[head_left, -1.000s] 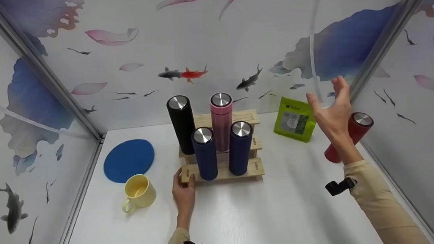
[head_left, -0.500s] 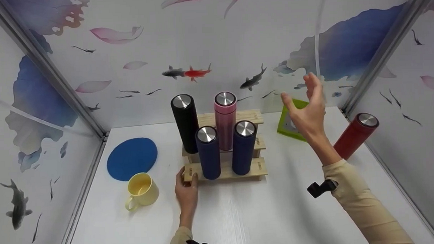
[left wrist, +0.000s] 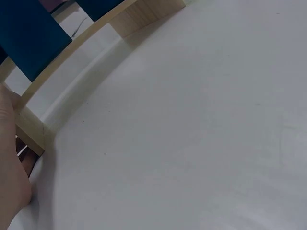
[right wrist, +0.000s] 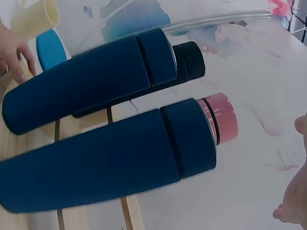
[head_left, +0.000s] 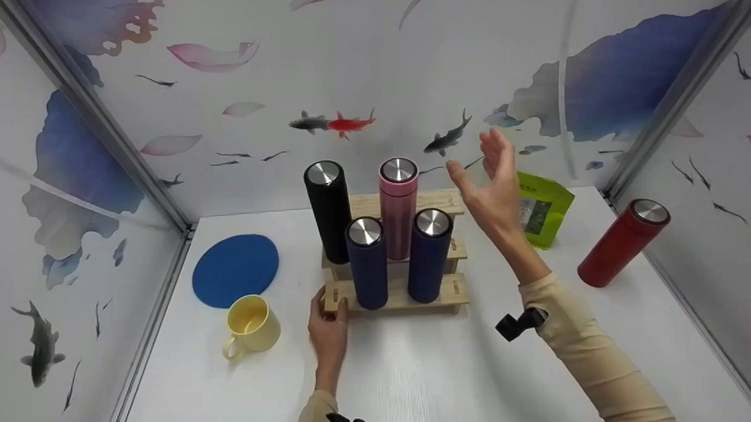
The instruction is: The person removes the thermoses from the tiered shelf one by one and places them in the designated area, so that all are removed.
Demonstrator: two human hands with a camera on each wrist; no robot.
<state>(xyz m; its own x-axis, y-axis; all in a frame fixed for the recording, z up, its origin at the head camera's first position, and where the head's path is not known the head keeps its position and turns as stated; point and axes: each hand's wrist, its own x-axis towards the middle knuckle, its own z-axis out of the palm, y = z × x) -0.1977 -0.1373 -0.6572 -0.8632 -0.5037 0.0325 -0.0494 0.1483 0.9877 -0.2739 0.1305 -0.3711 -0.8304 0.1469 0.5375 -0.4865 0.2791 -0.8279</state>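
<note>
– Fingers (head_left: 317, 303) of the left hand (head_left: 330, 337): state?

– Grasping the rack (head_left: 398, 294). They wrap the left end of its front tier, thumb at the front edge. Left wrist view agrees, though that hand is cut off by the frame.

– Right hand (head_left: 494, 197)?

– Released. Fingers extended, thumb well apart from them. Raised near the rack's right end; exact height above the table (head_left: 406, 378) cannot be read.

– Rack position and load?

– Mid-table. Front tier: left blue bottle (head_left: 369, 270) and right blue bottle (head_left: 428, 262), upright, a gap between. Middle tier: black bottle (head_left: 329, 222), behind and left; pink bottle (head_left: 399, 219), seen between the blue pair. All four steel-topped.

– Left of the rack?

– Cup (head_left: 258, 327), yellow, handle pointing left. It overlaps the edge of the blue mat (head_left: 235, 272) in the head view; contact not determinable.

– Right side?

– Pouch (head_left: 544, 214), green, partly hidden by the right hand. Red bottle (head_left: 623, 246) stands farther right, well apart from the rack.
</note>
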